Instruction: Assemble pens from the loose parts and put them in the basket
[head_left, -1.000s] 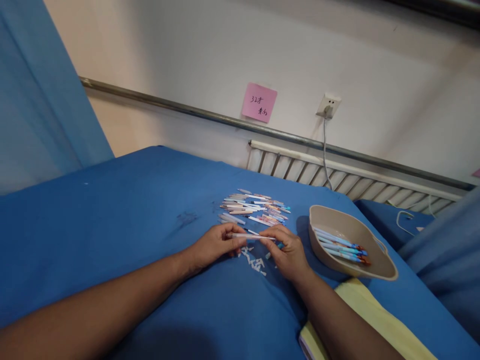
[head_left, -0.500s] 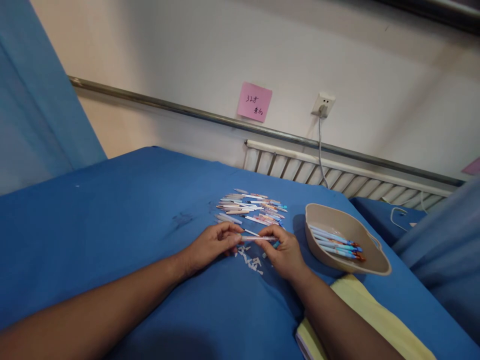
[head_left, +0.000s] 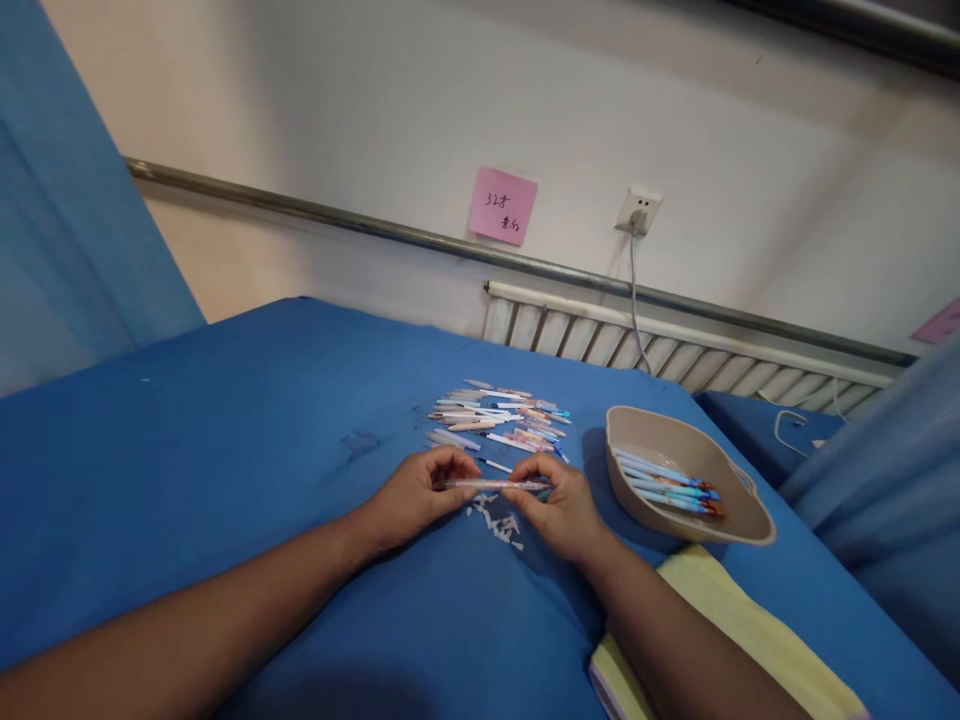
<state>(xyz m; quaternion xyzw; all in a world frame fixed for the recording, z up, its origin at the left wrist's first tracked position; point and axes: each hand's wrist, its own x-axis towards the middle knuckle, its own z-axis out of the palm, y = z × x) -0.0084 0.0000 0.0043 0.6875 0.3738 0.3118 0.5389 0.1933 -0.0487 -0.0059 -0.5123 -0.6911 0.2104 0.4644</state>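
Note:
A slim, pinkish see-through pen (head_left: 491,484) lies level between my two hands. My left hand (head_left: 416,495) is closed on its left part, thumb against fingers. Toward the other end, my right hand (head_left: 561,507) pinches it too. Just beyond the pen is a white refill with a dark tip (head_left: 496,466) on the blue sheet. Small white cone-like pieces (head_left: 504,527) are scattered right below the pen. Farther back, several pen barrels and white refills (head_left: 480,412) lie in a loose spread.
To the right stands a beige plastic basket (head_left: 754,530) with several blue pens (head_left: 664,485) inside. A folded yellow cloth (head_left: 739,625) lies under my right forearm. Behind the blue-covered surface (head_left: 247,420) are a radiator (head_left: 570,325), a metal rail (head_left: 360,222) and a plugged-in cable (head_left: 635,290).
The pen now shows farther to the left, across my left fingers, and sits slightly lower. My left fingers have shifted their grip on it. The view has moved a little.

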